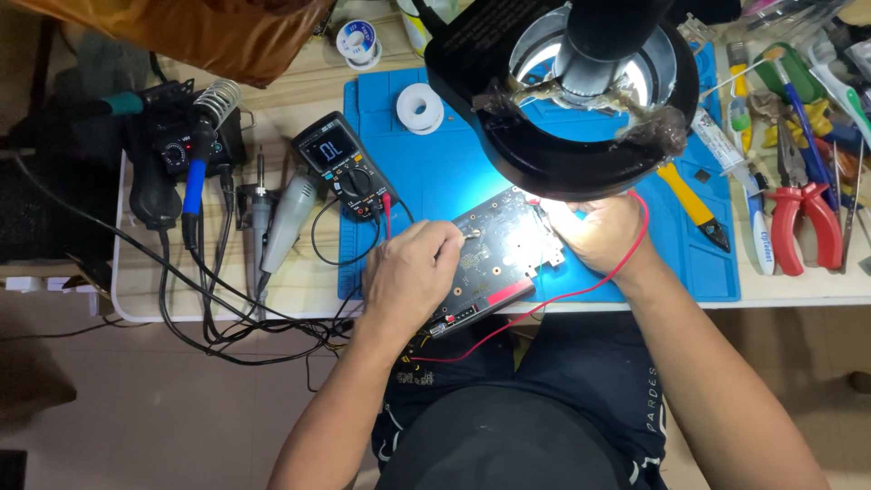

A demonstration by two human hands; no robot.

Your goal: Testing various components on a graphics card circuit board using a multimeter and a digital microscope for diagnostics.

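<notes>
A white solder spool is seen near the blue mat's back-left corner. The dark circuit board lies at the mat's front edge, pinned under the left hand, fingers curled around a probe; the right hand is closed on the red lead. A multimeter stands left, a ring lamp overhangs.

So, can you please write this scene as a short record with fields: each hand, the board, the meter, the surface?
left hand: left hand rests on the circuit board, fingers pressing a probe tip to it
right hand: right hand at the board's right edge, with the red lead
meter: multimeter left of the board, screen lit
surface: blue mat on a pale table
overhead: round lamp magnifier
</notes>
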